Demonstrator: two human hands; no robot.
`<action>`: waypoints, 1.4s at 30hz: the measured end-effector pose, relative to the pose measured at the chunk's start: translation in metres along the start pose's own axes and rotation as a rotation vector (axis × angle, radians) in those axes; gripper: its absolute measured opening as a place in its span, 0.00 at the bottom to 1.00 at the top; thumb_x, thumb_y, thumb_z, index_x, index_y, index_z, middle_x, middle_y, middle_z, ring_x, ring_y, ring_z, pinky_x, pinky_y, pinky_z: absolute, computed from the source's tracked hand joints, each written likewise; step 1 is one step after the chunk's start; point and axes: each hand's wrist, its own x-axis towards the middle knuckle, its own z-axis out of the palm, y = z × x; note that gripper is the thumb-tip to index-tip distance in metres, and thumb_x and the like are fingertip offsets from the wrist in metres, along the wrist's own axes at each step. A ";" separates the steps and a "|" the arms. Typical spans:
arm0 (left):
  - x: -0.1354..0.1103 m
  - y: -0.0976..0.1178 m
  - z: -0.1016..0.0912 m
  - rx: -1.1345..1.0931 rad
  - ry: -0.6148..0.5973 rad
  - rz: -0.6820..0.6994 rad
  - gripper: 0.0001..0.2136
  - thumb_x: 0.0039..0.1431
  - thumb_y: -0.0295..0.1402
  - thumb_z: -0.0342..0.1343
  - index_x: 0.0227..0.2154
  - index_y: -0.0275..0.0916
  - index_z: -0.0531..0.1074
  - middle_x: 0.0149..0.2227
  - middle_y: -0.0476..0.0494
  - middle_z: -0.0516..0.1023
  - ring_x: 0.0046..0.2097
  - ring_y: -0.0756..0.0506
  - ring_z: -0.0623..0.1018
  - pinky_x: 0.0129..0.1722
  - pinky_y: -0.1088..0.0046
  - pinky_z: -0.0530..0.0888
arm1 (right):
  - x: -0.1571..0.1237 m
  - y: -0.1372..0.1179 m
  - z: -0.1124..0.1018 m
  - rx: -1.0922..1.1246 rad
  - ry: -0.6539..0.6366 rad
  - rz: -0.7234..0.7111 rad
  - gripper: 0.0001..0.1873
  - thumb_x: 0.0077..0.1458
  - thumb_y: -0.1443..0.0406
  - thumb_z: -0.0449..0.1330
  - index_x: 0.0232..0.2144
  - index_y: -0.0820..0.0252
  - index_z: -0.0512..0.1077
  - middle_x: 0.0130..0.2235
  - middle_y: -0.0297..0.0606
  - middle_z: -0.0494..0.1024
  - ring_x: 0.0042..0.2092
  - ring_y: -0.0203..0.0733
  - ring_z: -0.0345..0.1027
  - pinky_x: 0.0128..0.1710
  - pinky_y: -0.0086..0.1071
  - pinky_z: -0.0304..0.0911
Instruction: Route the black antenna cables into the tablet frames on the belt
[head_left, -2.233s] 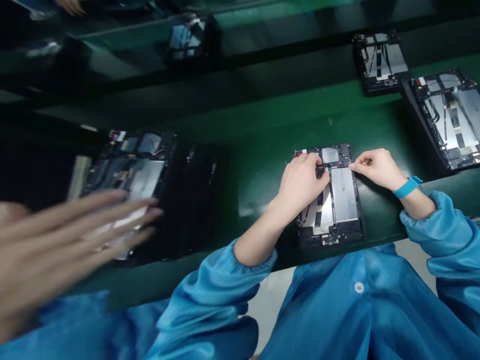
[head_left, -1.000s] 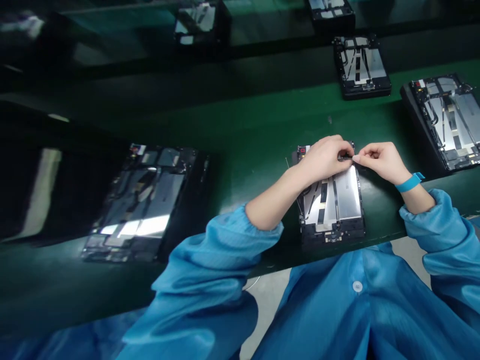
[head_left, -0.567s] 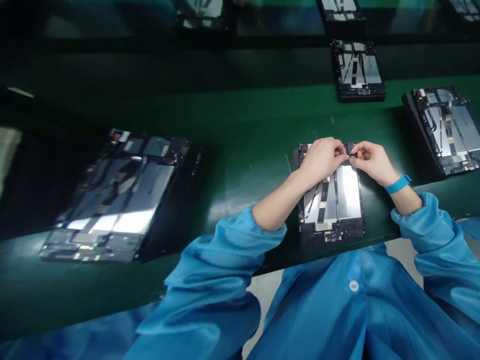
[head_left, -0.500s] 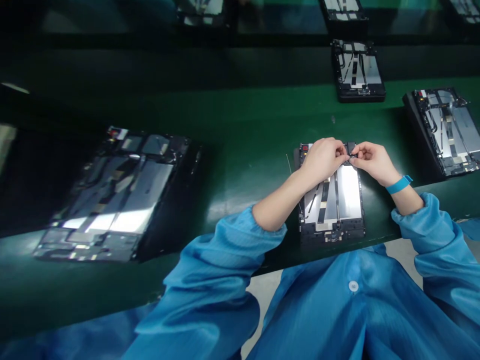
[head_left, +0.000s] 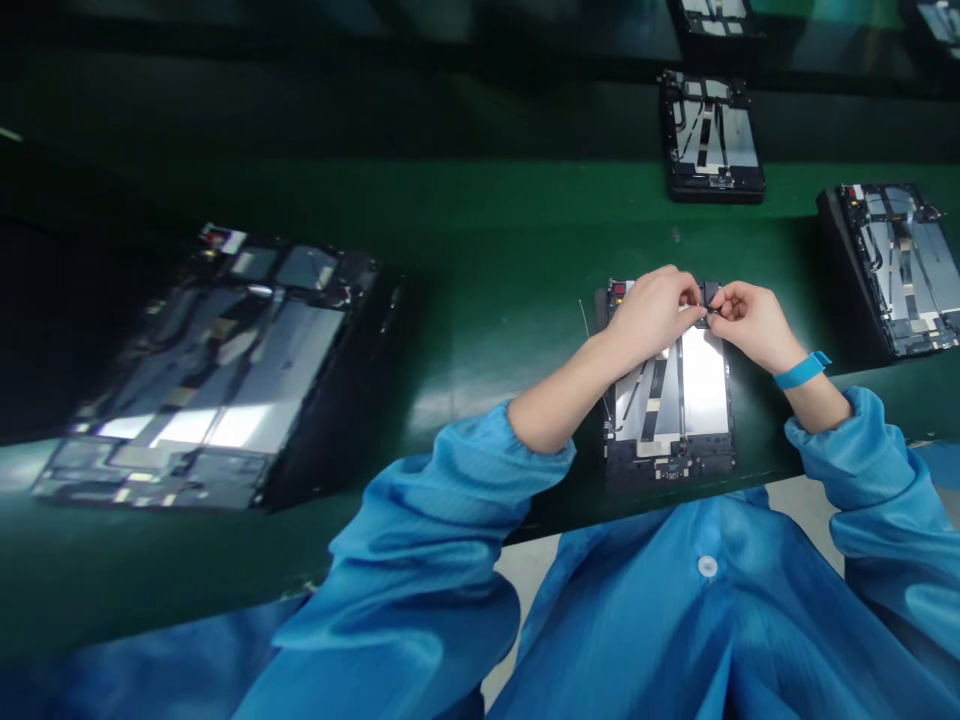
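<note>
An opened tablet (head_left: pixel 705 385) lies in front of me, its silver inner plate, dark flat cables and black circuit parts exposed. Over its upper part is my left hand (head_left: pixel 654 308), thumb and index finger pinched near the top edge. Facing it, my right hand (head_left: pixel 748 318) is also pinched, its fingertips close to the left ones at the tablet's top right corner. Whatever the fingertips hold is too small and covered to make out. A blue band (head_left: pixel 802 370) circles my right wrist. A thin wire (head_left: pixel 583 320) sticks out at the tablet's left side.
Another opened tablet (head_left: pixel 285 330), raised on a dark block, stands at left. One more tablet (head_left: pixel 911 265) is on the right, and another tablet (head_left: pixel 712 135) lies farther back. The green bench (head_left: pixel 480 260) has its front edge close to my body.
The view has shifted slightly. Both hands stay pinched at the same spot on the tablet, with hardly any movement of the fingers.
</note>
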 end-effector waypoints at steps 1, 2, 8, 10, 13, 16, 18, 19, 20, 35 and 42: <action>-0.004 -0.004 -0.008 -0.005 0.052 -0.006 0.07 0.61 0.30 0.60 0.41 0.36 0.80 0.39 0.41 0.79 0.42 0.42 0.77 0.45 0.65 0.72 | 0.000 -0.001 0.000 -0.016 0.012 0.012 0.08 0.40 0.67 0.64 0.28 0.58 0.71 0.24 0.25 0.67 0.27 0.32 0.59 0.29 0.30 0.54; -0.009 -0.010 -0.017 0.000 0.116 -0.026 0.10 0.61 0.29 0.58 0.44 0.36 0.79 0.39 0.42 0.79 0.41 0.43 0.77 0.45 0.66 0.72 | 0.000 -0.002 -0.001 -0.019 0.027 0.024 0.09 0.40 0.67 0.64 0.29 0.58 0.71 0.24 0.24 0.67 0.27 0.32 0.59 0.29 0.29 0.54; -0.070 -0.064 -0.064 0.142 -0.025 -0.139 0.11 0.55 0.26 0.54 0.39 0.39 0.79 0.29 0.48 0.76 0.32 0.45 0.74 0.37 0.69 0.68 | -0.016 -0.025 0.000 0.014 0.086 -0.108 0.08 0.49 0.65 0.64 0.34 0.57 0.71 0.26 0.25 0.68 0.27 0.33 0.60 0.29 0.30 0.58; -0.090 -0.074 -0.063 0.132 -0.189 -0.060 0.10 0.56 0.29 0.55 0.38 0.39 0.79 0.31 0.47 0.77 0.32 0.45 0.74 0.36 0.70 0.68 | -0.026 -0.039 0.012 -0.029 -0.031 -0.159 0.06 0.51 0.67 0.63 0.34 0.57 0.73 0.27 0.27 0.71 0.28 0.34 0.63 0.31 0.31 0.60; -0.108 -0.075 -0.053 0.149 -0.157 -0.031 0.09 0.60 0.32 0.55 0.40 0.39 0.78 0.35 0.45 0.79 0.34 0.45 0.76 0.36 0.70 0.69 | -0.036 -0.058 0.040 -0.170 -0.257 -0.225 0.07 0.52 0.71 0.63 0.35 0.59 0.75 0.31 0.31 0.77 0.30 0.35 0.68 0.35 0.32 0.63; -0.114 -0.070 -0.040 0.244 -0.033 -0.060 0.11 0.62 0.32 0.56 0.45 0.39 0.77 0.38 0.43 0.80 0.38 0.42 0.78 0.37 0.69 0.71 | -0.040 -0.068 0.064 -0.307 -0.351 -0.281 0.08 0.52 0.72 0.64 0.36 0.60 0.75 0.34 0.34 0.80 0.33 0.37 0.71 0.38 0.32 0.64; -0.114 -0.069 -0.032 0.295 -0.036 -0.021 0.10 0.63 0.32 0.55 0.44 0.38 0.78 0.38 0.42 0.81 0.39 0.41 0.79 0.38 0.68 0.72 | -0.041 -0.071 0.072 -0.355 -0.350 -0.284 0.07 0.54 0.73 0.64 0.36 0.60 0.75 0.35 0.35 0.81 0.34 0.38 0.72 0.38 0.32 0.64; -0.114 -0.069 -0.029 0.319 -0.044 0.008 0.09 0.65 0.32 0.55 0.42 0.38 0.79 0.38 0.41 0.81 0.40 0.41 0.80 0.39 0.67 0.73 | -0.041 -0.071 0.074 -0.376 -0.352 -0.279 0.06 0.54 0.73 0.64 0.35 0.60 0.75 0.35 0.35 0.81 0.35 0.39 0.72 0.39 0.32 0.64; -0.114 -0.071 -0.026 0.344 -0.042 0.036 0.09 0.66 0.32 0.54 0.39 0.38 0.79 0.37 0.40 0.81 0.40 0.40 0.80 0.39 0.67 0.73 | -0.041 -0.071 0.074 -0.398 -0.358 -0.272 0.05 0.55 0.73 0.64 0.35 0.60 0.74 0.34 0.36 0.81 0.35 0.39 0.73 0.39 0.32 0.64; -0.122 -0.090 -0.016 0.490 0.219 0.415 0.14 0.74 0.32 0.50 0.37 0.41 0.81 0.34 0.43 0.85 0.29 0.46 0.73 0.27 0.67 0.59 | -0.050 -0.070 0.084 -0.599 -0.421 -0.254 0.03 0.58 0.69 0.66 0.35 0.61 0.76 0.38 0.41 0.81 0.39 0.44 0.72 0.41 0.34 0.62; -0.128 -0.065 -0.035 0.264 0.125 0.153 0.11 0.69 0.38 0.54 0.39 0.44 0.81 0.40 0.38 0.84 0.36 0.42 0.77 0.34 0.63 0.69 | -0.050 -0.072 0.087 -0.531 -0.436 -0.296 0.05 0.55 0.73 0.63 0.32 0.59 0.76 0.34 0.38 0.82 0.37 0.43 0.74 0.39 0.34 0.61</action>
